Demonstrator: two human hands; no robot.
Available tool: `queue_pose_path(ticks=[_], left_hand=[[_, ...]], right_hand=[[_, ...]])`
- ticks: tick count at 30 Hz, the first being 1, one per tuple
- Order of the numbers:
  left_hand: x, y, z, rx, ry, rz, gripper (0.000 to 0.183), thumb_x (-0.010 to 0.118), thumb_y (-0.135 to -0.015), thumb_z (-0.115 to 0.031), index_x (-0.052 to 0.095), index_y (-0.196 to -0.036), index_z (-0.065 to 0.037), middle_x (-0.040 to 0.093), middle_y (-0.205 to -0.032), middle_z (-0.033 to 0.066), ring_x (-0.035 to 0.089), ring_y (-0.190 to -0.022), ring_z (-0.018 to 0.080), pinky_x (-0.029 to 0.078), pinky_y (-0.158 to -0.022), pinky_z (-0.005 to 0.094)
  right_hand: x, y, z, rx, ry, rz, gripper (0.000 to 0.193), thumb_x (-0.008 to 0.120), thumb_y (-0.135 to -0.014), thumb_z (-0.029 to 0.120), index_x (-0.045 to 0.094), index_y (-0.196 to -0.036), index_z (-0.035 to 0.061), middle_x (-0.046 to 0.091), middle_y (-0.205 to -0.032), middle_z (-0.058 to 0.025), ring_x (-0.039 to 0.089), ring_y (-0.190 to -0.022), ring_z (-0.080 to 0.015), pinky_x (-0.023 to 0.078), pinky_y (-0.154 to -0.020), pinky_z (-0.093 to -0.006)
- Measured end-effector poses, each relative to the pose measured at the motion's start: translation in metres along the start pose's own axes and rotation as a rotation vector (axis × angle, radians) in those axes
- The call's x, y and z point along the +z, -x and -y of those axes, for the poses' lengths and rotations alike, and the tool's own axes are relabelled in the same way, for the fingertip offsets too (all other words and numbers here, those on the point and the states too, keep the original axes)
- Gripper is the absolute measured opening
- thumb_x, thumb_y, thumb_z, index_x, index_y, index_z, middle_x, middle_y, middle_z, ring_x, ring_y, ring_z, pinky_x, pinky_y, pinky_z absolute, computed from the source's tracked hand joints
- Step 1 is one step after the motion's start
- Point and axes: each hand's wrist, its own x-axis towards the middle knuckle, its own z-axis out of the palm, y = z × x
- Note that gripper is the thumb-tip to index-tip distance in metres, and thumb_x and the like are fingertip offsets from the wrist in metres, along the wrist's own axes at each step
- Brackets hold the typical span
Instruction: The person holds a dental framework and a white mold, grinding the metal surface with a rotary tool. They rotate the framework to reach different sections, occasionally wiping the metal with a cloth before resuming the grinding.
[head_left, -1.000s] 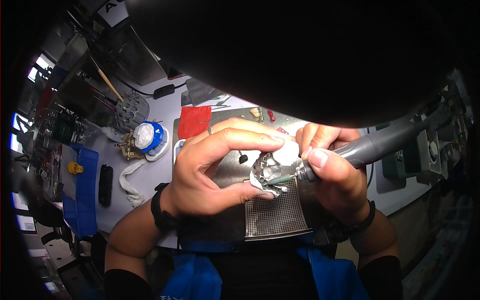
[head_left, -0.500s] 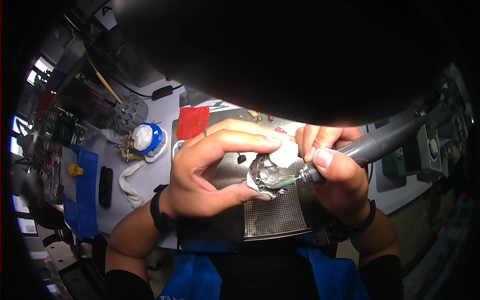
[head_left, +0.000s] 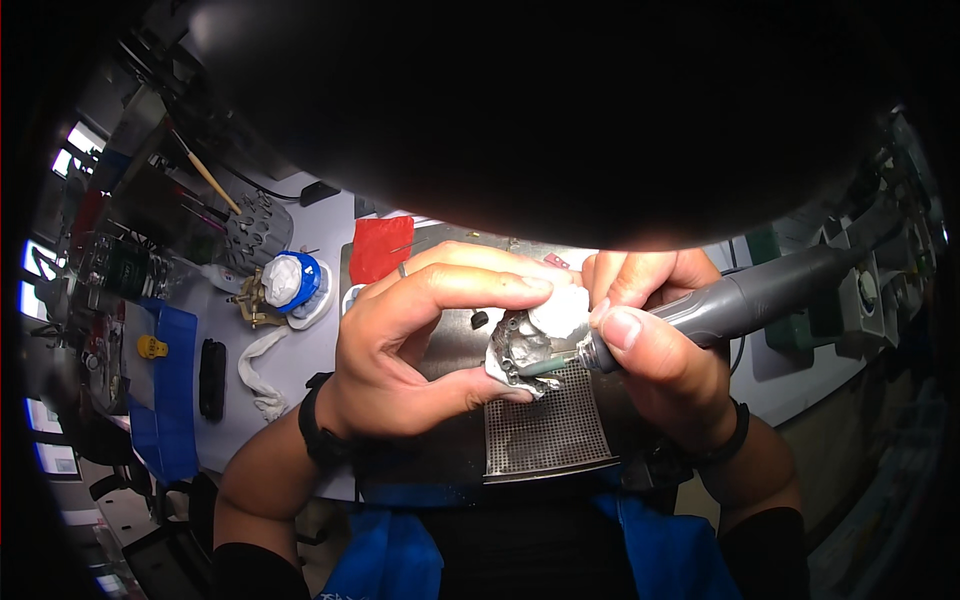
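My left hand (head_left: 400,345) is closed round a silvery metal dental framework (head_left: 523,345), thumb below it and fingers above. White tissue or cloth (head_left: 563,314) lies against its upper side, and more white shows under my thumb. My right hand (head_left: 665,335) grips a dark grey rotary handpiece (head_left: 738,303) that comes in from the right. From its tip a slim green grinding point (head_left: 545,366) reaches across the framework's lower edge and appears to touch it. Fingers hide part of the framework.
Below my hands lies a perforated metal grate (head_left: 548,438). To the left stand a dental model with a blue band (head_left: 298,280), a blue tray (head_left: 167,390) and a grey tool holder (head_left: 258,235). A red cloth (head_left: 381,249) lies beyond my left hand. Something dark blocks the top.
The handpiece and my right hand have shifted slightly left. The green point now lies further across the framework, which has tilted a little in my left hand.
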Motion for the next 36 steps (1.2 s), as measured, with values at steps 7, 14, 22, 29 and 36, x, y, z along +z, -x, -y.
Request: queue_pose_path(ticks=[7,14,22,29,36], left_hand=[[-0.0016,0.0007,-0.0008,-0.012,-0.002,0.016,0.051,0.084,-0.081,-0.004,0.061,-0.126,0.005,0.064,-0.127,0.0248,0.065,-0.121,0.0400,0.052,-0.106,0.0497],[-0.0014,0.0008,0.0011,0.001,-0.017,0.008,0.055,0.087,-0.077,-0.004,0.061,-0.126,0.004,0.064,-0.127,0.0238,0.066,-0.120,0.0391,0.052,-0.106,0.0497],[-0.0018,0.0006,-0.0011,-0.023,-0.011,0.013,0.056,0.087,-0.077,-0.004,0.061,-0.125,0.005,0.065,-0.126,0.0236,0.065,-0.121,0.0381,0.052,-0.106,0.0490],[-0.0006,0.0001,-0.0016,0.001,-0.028,0.010,0.058,0.088,-0.074,-0.003,0.062,-0.125,0.004,0.065,-0.126,0.0235,0.065,-0.121,0.0353,0.051,-0.107,0.0476],[0.0051,-0.0020,-0.0055,-0.011,-0.019,-0.040,0.057,0.089,-0.071,-0.002,0.065,-0.123,0.003,0.068,-0.123,0.0218,0.066,-0.118,0.0315,0.052,-0.104,0.0425]], right_hand=[[-0.0028,0.0004,0.0001,-0.012,0.068,0.023,0.011,0.063,-0.083,0.006,0.054,-0.089,0.0064,0.057,-0.075,-0.0079,0.046,-0.069,-0.0126,0.038,-0.064,-0.0300],[-0.0031,0.0002,0.0004,-0.006,0.054,0.040,0.021,0.070,-0.087,0.005,0.051,-0.082,0.0076,0.053,-0.074,0.0006,0.047,-0.068,-0.0060,0.043,-0.068,-0.0271],[-0.0020,0.0017,-0.0007,-0.019,0.090,-0.014,0.011,0.062,-0.082,0.005,0.052,-0.087,0.0059,0.054,-0.072,-0.0067,0.042,-0.065,-0.0117,0.035,-0.062,-0.0295],[-0.0012,0.0002,0.0002,-0.052,0.107,0.016,0.012,0.062,-0.082,0.005,0.052,-0.087,0.0058,0.053,-0.071,-0.0067,0.041,-0.064,-0.0118,0.034,-0.061,-0.0296],[-0.0036,0.0010,0.0016,-0.099,0.098,0.049,0.021,0.071,-0.087,0.006,0.050,-0.083,0.0060,0.051,-0.070,-0.0001,0.045,-0.065,-0.0064,0.044,-0.067,-0.0277]])
